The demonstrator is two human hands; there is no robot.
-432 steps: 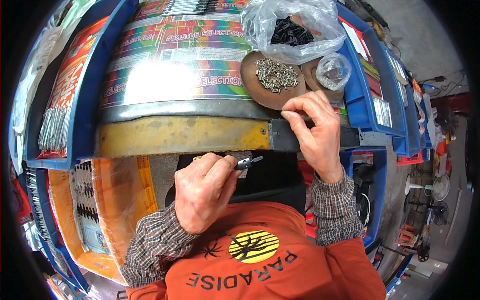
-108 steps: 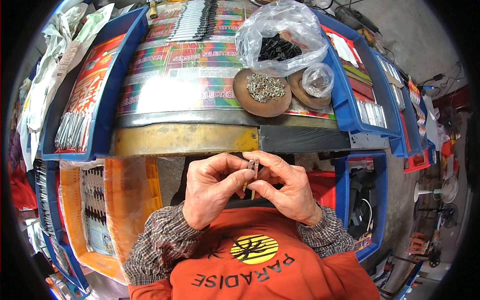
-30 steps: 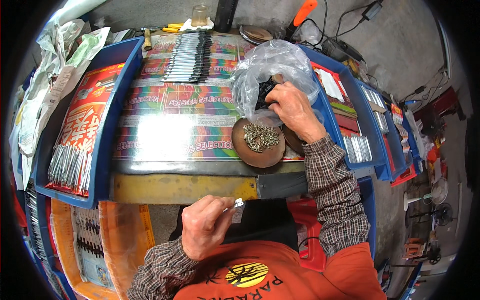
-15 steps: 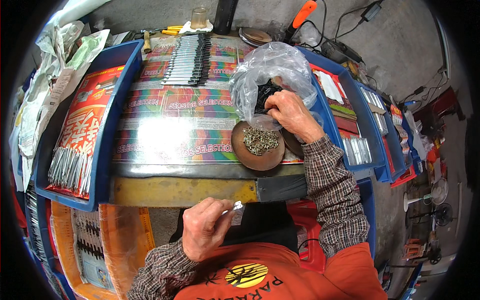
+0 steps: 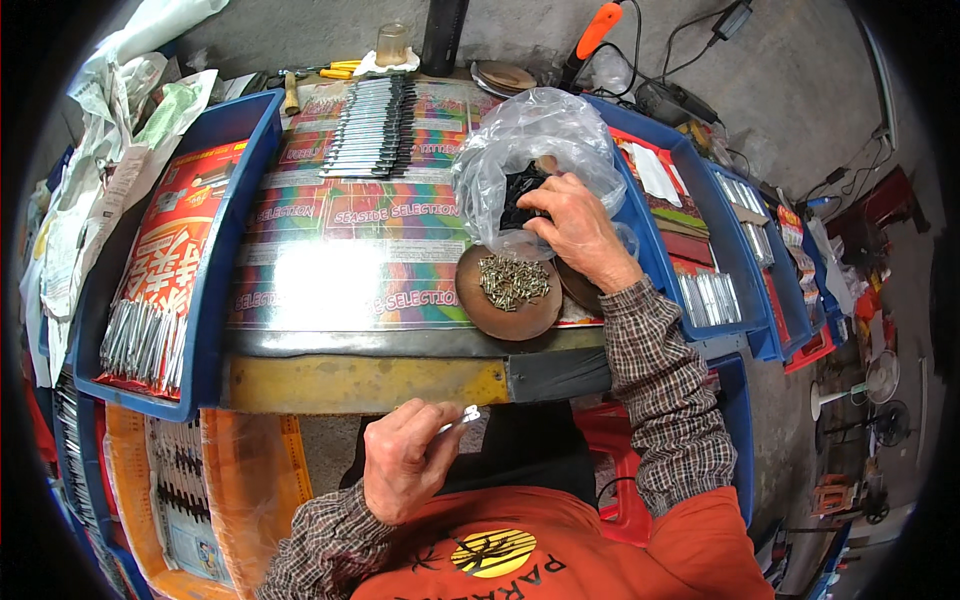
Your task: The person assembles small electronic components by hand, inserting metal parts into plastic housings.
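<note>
My left hand (image 5: 408,460) is closed in a pinch on slim silver metal pieces (image 5: 461,417), held just in front of the table edge with their ends poking out past the fingers. My right hand (image 5: 583,225) reaches into a clear plastic bag (image 5: 545,120) of small black parts (image 5: 520,190). Its thumb and fingers curl together over these parts; whatever they hold is hidden. Just below the bag, a round brown dish (image 5: 490,320) carries a heap of small brass-coloured pins (image 5: 515,283). Farther back lies a row of silver-and-black slender pieces (image 5: 368,130).
A blue tray (image 5: 205,370) with silver strips (image 5: 145,335) stands on the left. More blue trays (image 5: 668,180) line the right. An orange-handled tool (image 5: 598,30) and a glass jar (image 5: 392,45) sit at the back. An orange crate (image 5: 250,470) is below the table at left.
My right hand has shifted slightly within the bag's mouth, its fingers still at the black parts. The left hand keeps its pinch, with the metal pieces turned a little.
</note>
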